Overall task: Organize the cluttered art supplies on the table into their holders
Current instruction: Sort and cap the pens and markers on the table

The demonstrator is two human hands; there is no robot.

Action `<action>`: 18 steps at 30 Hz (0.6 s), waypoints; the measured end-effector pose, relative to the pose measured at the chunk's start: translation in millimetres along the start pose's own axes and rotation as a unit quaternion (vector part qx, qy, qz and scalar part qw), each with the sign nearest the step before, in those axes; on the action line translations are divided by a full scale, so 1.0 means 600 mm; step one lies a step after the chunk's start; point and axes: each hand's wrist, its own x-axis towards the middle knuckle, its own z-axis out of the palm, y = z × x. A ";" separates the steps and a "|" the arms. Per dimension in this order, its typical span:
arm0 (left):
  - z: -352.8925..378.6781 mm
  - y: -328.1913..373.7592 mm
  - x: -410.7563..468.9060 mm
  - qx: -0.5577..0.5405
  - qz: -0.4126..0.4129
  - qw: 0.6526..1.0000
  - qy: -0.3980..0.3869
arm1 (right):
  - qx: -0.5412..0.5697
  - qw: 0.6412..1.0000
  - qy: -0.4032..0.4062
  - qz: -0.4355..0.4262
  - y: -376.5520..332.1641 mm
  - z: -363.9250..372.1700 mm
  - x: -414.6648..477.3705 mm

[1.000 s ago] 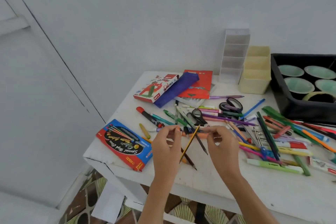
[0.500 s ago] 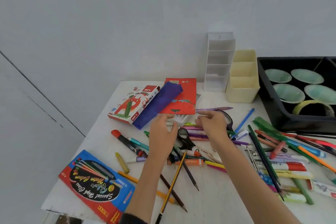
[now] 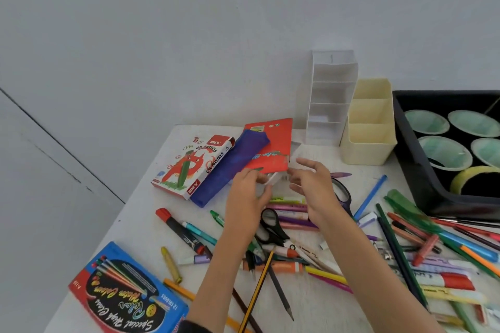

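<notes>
White table, strewn with pens, stands against grey wall.

The white painted table top is looking matt and faintly scuffed. The tall white tiered plastic holder and the cream three-compartment plastic holder are showing smooth, dull walls. The black plastic tray is shining softly. Glossy card is gleaming on the red oil-pastels box and the blue-and-red water-colour pencil box. The dark blue pouch is looking like matt cloth. The left hand is pinching a pale translucent plastic piece, and it's catching light.
</notes>
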 end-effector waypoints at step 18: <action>-0.132 0.101 0.009 -0.454 -0.180 0.873 0.003 | 0.115 0.981 -0.117 -0.104 -0.024 -0.057 -0.023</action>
